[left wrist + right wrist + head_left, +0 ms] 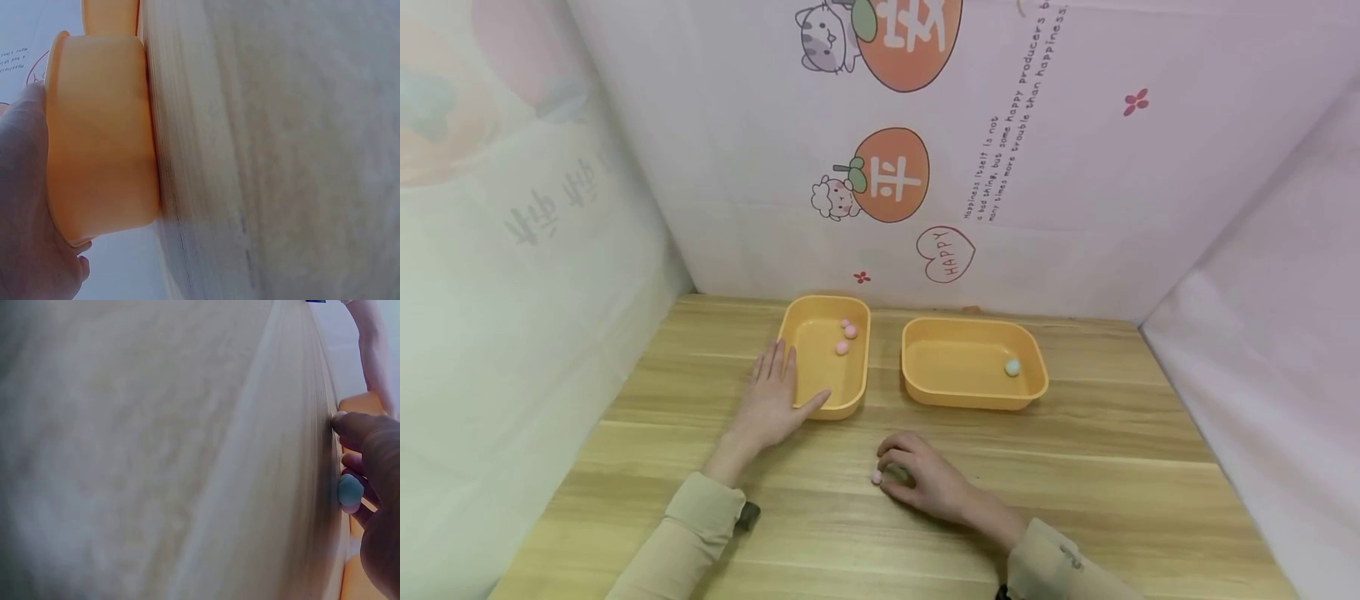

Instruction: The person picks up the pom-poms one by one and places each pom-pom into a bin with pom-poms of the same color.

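My left hand (769,408) lies with fingers spread over the left rim and near corner of a yellow-orange tray (827,412). In the left wrist view, the thumb runs along the tray's (103,131) rim. Pink balls (850,332) sit inside that tray, towards its right side. Over the wood table, my right hand (928,482) has its thumb and index fingertips at a small pale pink ball (876,477); whether it is pinched is unclear. A light blue ball (350,492) is held by that hand's other curled fingers, hidden in the head view.
A second yellow-orange tray (973,400) stands to the right, set crosswise, with one light blue ball (1012,367) near its right end. White printed cloth (1045,267) walls the table (1120,500) at the back and both sides.
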The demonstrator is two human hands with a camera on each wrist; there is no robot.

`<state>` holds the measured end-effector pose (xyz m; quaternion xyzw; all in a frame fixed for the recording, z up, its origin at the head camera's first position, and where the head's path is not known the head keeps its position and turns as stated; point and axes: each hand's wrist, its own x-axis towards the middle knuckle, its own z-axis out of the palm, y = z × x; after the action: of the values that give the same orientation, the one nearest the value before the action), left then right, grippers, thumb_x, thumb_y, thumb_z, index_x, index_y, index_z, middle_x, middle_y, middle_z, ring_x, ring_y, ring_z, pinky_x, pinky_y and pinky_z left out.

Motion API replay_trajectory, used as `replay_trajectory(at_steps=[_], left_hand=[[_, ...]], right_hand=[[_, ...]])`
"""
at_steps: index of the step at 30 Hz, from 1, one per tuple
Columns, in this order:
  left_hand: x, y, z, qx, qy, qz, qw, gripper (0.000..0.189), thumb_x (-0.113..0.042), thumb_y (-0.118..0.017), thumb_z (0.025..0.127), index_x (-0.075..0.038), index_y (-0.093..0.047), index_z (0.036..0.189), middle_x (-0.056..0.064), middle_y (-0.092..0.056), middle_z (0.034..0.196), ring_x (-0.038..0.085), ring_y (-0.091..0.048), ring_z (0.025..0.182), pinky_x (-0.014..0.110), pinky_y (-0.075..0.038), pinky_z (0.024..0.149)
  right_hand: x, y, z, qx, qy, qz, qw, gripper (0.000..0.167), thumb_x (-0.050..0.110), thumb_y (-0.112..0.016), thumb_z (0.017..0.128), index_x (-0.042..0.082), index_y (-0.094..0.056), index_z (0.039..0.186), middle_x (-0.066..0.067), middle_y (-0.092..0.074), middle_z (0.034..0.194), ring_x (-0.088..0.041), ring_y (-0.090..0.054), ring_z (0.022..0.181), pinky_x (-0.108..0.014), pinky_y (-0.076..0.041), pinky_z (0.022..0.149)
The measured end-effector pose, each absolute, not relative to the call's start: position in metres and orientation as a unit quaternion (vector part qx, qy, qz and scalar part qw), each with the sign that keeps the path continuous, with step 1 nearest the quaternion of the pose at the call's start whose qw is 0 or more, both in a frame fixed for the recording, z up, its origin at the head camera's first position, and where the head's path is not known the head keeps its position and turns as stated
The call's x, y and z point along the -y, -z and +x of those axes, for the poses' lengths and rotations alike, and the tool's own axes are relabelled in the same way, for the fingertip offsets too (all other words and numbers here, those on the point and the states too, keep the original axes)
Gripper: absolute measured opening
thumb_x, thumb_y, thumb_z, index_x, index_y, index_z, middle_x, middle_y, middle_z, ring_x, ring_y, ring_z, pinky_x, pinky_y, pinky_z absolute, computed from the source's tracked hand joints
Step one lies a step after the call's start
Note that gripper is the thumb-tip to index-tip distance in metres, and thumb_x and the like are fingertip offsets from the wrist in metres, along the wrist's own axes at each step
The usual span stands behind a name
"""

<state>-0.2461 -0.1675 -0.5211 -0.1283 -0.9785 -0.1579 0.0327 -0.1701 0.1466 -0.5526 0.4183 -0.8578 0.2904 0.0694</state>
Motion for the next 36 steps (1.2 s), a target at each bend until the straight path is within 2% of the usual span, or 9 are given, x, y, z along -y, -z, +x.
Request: replay_trajectory(at_steps=[4, 9, 14, 21, 28, 32, 36], left_hand=[[0.1674, 0.5214, -0.2459, 0.979, 0.156, -0.128, 0.033, 0.114, -0.081, -0.042, 0.105, 0.008, -0.018, 0.172, 0.029, -0.001, 0.184, 0.048, -0.008, 0.172, 0.061, -0.011, 0.142], [0.1676, 0.5211, -0.2463, 0.979, 0.159, -0.126, 0.035, 0.114, -0.080, -0.043, 0.105, 0.008, -0.018, 0.172, 0.029, -0.001, 0.183, 0.048, -0.007, 0.172, 0.061, -0.010, 0.142], [0.1675, 0.5223, -0.2471, 0.979, 0.158, -0.125, 0.033, 0.115, -0.081, -0.043, 0.104, 0.009, -0.018, 0.172, 0.030, -0.002, 0.183, 0.049, -0.008, 0.172, 0.062, -0.010, 0.142], [0.1673, 0.5240, -0.2484, 0.979, 0.155, -0.126, 0.033, 0.114, -0.080, -0.043, 0.105, 0.009, -0.017, 0.172, 0.030, -0.003, 0.183, 0.049, -0.009, 0.172, 0.061, -0.010, 0.142], [0.1675, 0.5224, -0.2480, 0.979, 0.152, -0.128, 0.041, 0.113, -0.078, -0.045, 0.105, 0.010, -0.019, 0.171, 0.032, -0.005, 0.182, 0.051, -0.011, 0.171, 0.062, -0.011, 0.141], [0.1673, 0.5214, -0.2474, 0.979, 0.149, -0.129, 0.042, 0.113, -0.077, -0.047, 0.105, 0.010, -0.019, 0.171, 0.032, -0.006, 0.182, 0.051, -0.012, 0.171, 0.062, -0.012, 0.141], [0.1672, 0.5215, -0.2468, 0.980, 0.149, -0.130, 0.038, 0.113, -0.078, -0.046, 0.105, 0.009, -0.018, 0.171, 0.031, -0.005, 0.183, 0.050, -0.011, 0.171, 0.062, -0.012, 0.141]], right_hand=[[-0.1439, 0.5543, -0.1693, 0.857, -0.292, 0.417, 0.080, 0.017, 0.013, -0.089, 0.093, 0.015, -0.076, 0.104, -0.003, -0.071, 0.123, -0.022, -0.066, 0.119, -0.043, -0.062, 0.101], [-0.1395, 0.5563, -0.1696, 0.856, -0.296, 0.415, 0.089, 0.009, 0.015, -0.083, 0.099, 0.013, -0.078, 0.107, -0.003, -0.071, 0.120, -0.021, -0.067, 0.117, -0.042, -0.062, 0.100], [-0.1370, 0.5553, -0.1694, 0.868, -0.297, 0.393, 0.064, 0.005, 0.016, -0.080, 0.102, 0.014, -0.078, 0.106, -0.002, -0.071, 0.122, -0.021, -0.067, 0.121, -0.044, -0.061, 0.104], [-0.1373, 0.5523, -0.1693, 0.874, -0.301, 0.376, 0.052, 0.009, 0.019, -0.080, 0.102, 0.012, -0.076, 0.105, 0.000, -0.072, 0.121, -0.021, -0.067, 0.121, -0.045, -0.061, 0.106], [-0.1412, 0.5488, -0.1722, 0.869, -0.309, 0.378, 0.084, 0.011, 0.011, -0.082, 0.098, 0.012, -0.075, 0.107, -0.001, -0.075, 0.118, -0.017, -0.068, 0.112, -0.036, -0.063, 0.098], [-0.1433, 0.5486, -0.1744, 0.861, -0.321, 0.382, 0.104, 0.011, 0.008, -0.079, 0.100, 0.012, -0.072, 0.106, 0.000, -0.076, 0.111, -0.014, -0.068, 0.103, -0.033, -0.061, 0.091], [-0.1446, 0.5515, -0.1778, 0.853, -0.328, 0.391, 0.113, 0.004, 0.014, -0.073, 0.106, 0.013, -0.069, 0.105, 0.003, -0.074, 0.104, -0.011, -0.066, 0.096, -0.032, -0.059, 0.087]])
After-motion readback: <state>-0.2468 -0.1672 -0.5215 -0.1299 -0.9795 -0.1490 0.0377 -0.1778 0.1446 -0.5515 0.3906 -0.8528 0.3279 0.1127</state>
